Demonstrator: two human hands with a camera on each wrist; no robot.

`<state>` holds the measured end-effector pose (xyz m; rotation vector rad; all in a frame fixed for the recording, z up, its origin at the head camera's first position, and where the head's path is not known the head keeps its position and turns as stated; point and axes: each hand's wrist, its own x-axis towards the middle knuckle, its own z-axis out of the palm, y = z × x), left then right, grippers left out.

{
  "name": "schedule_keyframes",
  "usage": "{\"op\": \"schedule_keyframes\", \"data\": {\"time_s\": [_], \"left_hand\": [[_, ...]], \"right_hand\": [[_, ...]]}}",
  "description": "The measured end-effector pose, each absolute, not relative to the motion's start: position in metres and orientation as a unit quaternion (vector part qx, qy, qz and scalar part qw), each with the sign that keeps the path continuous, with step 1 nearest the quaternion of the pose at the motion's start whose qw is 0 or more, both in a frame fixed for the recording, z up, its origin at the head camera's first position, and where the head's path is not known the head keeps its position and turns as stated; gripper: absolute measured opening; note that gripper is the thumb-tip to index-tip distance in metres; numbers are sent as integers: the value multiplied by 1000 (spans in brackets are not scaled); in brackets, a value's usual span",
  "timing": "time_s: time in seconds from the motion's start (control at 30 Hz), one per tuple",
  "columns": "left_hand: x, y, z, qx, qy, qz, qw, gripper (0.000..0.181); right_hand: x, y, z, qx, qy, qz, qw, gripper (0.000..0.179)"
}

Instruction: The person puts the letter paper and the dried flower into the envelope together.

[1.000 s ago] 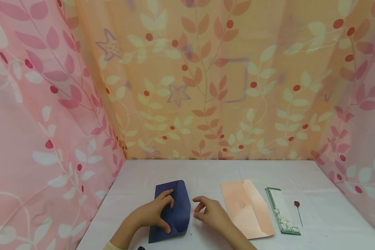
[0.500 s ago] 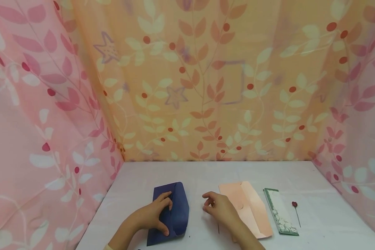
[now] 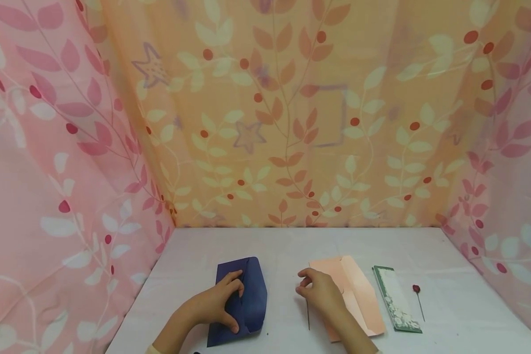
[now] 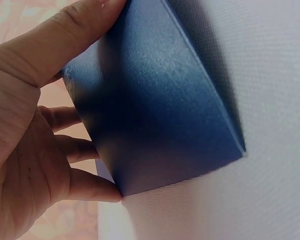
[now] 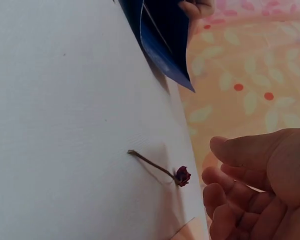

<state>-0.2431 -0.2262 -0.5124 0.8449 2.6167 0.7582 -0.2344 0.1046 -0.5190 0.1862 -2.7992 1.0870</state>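
Note:
A dark blue envelope (image 3: 253, 300) lies on the table with its flap spread to the right. My left hand (image 3: 219, 302) grips it across the pocket, thumb at the near side and fingers at the far side. The left wrist view shows the thumb over the blue paper (image 4: 155, 100) and fingertips against its edge. My right hand (image 3: 320, 290) hovers left of and partly over a peach envelope (image 3: 363, 295), fingers loosely bent and holding nothing. Beneath it lies a small dried red rose (image 5: 182, 176); only its stem (image 3: 308, 317) shows in the head view.
A green-and-white floral card (image 3: 396, 300) lies right of the peach envelope. Beyond it is a second dried rose (image 3: 416, 289). The white table (image 3: 248, 241) is bounded by patterned curtains (image 3: 292, 123) at the back and both sides.
My right hand has moved right, away from the blue envelope towards the peach one. The rose stem below it has come into view. My left hand stays on the blue envelope.

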Motion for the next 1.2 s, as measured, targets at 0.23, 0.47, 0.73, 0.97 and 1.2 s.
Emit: {"op": "schedule_keyframes", "data": {"time_s": [0.23,0.47,0.73,0.97,1.2], "left_hand": [[-245,-226,-513,294,910,258,140,67],[-247,-225,-514,293,909,261,140,67],[-248,-225,-512,296,909,261,138,66],[-246,-225,-512,292,910,260,141,65],[-243,-226,-513,291,908,262,150,66]], "right_hand": [[-236,107,-524,28,-934,351,53,36],[-236,108,-530,4,-945,324,47,31],[-235,103,-535,17,-942,331,49,17],[-238,100,-536,13,-943,326,70,13],[-241,102,-539,11,-920,387,59,9]]}}
